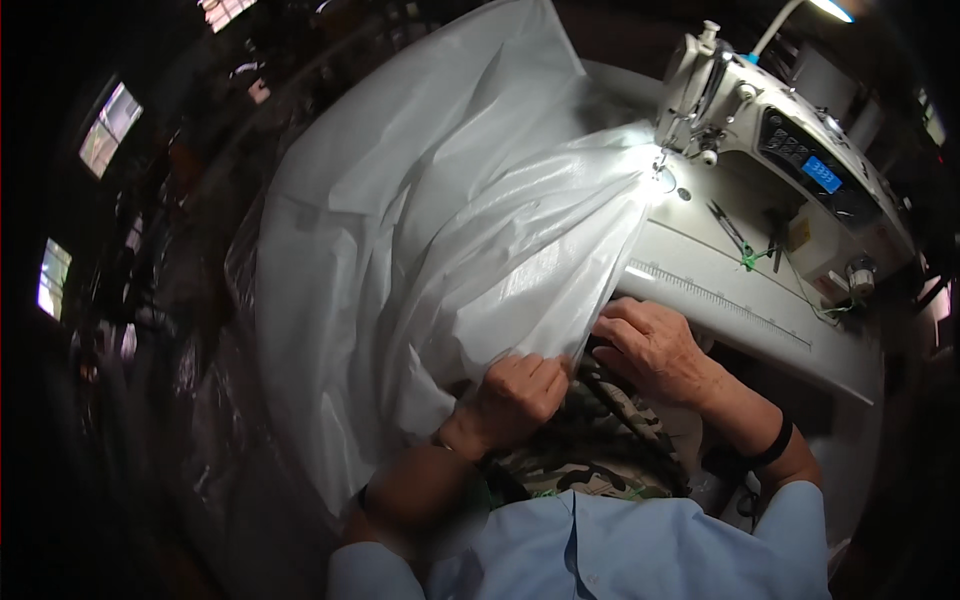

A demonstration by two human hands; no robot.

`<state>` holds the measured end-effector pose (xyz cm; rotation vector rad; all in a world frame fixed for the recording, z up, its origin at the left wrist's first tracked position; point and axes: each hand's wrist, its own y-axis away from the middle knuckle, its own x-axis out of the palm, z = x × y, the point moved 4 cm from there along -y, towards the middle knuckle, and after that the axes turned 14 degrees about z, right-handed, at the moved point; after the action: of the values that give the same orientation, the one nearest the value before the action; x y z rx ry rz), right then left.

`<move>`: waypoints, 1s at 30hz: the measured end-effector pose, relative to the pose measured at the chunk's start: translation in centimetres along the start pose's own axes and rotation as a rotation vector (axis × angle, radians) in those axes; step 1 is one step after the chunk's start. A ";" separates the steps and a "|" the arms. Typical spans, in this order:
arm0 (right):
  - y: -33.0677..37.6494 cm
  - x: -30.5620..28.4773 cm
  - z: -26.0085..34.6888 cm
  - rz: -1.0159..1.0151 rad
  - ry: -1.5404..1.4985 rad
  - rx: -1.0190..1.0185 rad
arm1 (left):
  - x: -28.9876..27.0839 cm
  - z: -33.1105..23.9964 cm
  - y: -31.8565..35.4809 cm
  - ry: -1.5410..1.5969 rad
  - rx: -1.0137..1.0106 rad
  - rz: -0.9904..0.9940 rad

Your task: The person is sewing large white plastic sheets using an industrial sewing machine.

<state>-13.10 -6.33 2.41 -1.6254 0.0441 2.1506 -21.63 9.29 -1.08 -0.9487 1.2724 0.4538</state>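
"Two hands work at the white sheet [430, 230]; where do we find it?"

"We see it draped over the left part of the sewing table [690, 230], its gathered tip under the sewing machine's presser foot [658, 168]. The loose bulk spreads past the table's left side."

"Which way do we read it as pointing?"

"Its narrow end points up and right, to the foot, and the folds fan from there toward the lower left. Taken whole, we see its long axis run from the top of the view, near the middle, down to the lower left. One straight border slants from the foot toward the wearer, crossing the table's near edge."

"And the fingers?"

"Those of the left hand [522, 395] are curled together, clamped on the sheet's lower border. The right hand [650, 345] has its fingers bent, tips at that slanting border; we cannot tell whether they pinch it."

"What else do we have nearby?"

"Beneath the arm of the sewing machine [775, 125], thread snips [730, 230] lie beside a tuft of green thread [748, 260]. A ruler scale [720, 303] follows the table's near edge, and camouflage cloth [610, 425] shows below both hands."
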 end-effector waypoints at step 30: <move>0.7 5.0 -1.5 -0.025 0.148 -0.301 | 9.5 -3.2 3.3 2.716 -0.735 -0.712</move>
<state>-13.05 -5.80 -2.85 -1.9387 -0.2665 2.0914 -23.44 6.67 -11.12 -2.6517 2.6389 -1.8968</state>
